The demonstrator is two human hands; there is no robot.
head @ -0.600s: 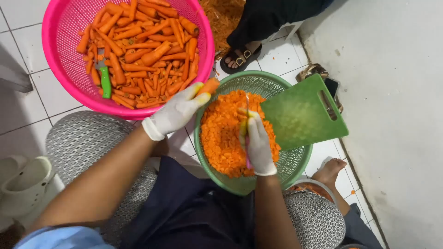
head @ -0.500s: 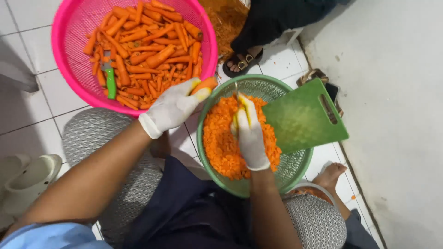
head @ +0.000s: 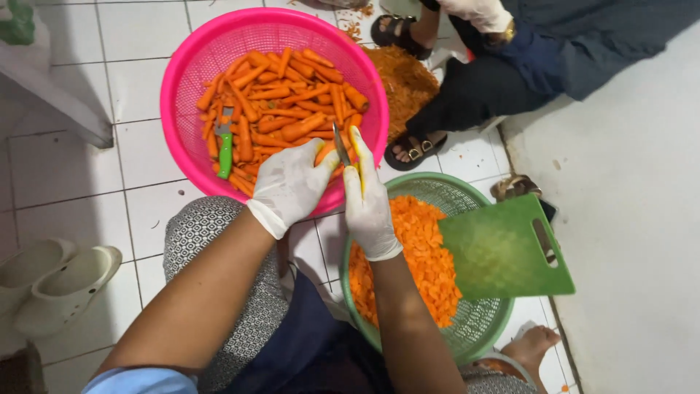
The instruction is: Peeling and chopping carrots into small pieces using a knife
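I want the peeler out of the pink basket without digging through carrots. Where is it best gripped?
Grip the green peeler by its green handle, coming straight down from above. It lies flat on top of the carrots at the left of the pink basket, handle toward you, metal head away, nothing covering it.

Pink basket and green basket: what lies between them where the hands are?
In the head view, both gloved hands, the left hand and right hand, sit there, holding a carrot and a knife over the white floor tiles.

White tiled floor (head: 138, 197) carries a pink basket (head: 182, 109) at twelve o'clock, a green basket (head: 481, 332) at four, pale clogs (head: 58, 281) at eight.
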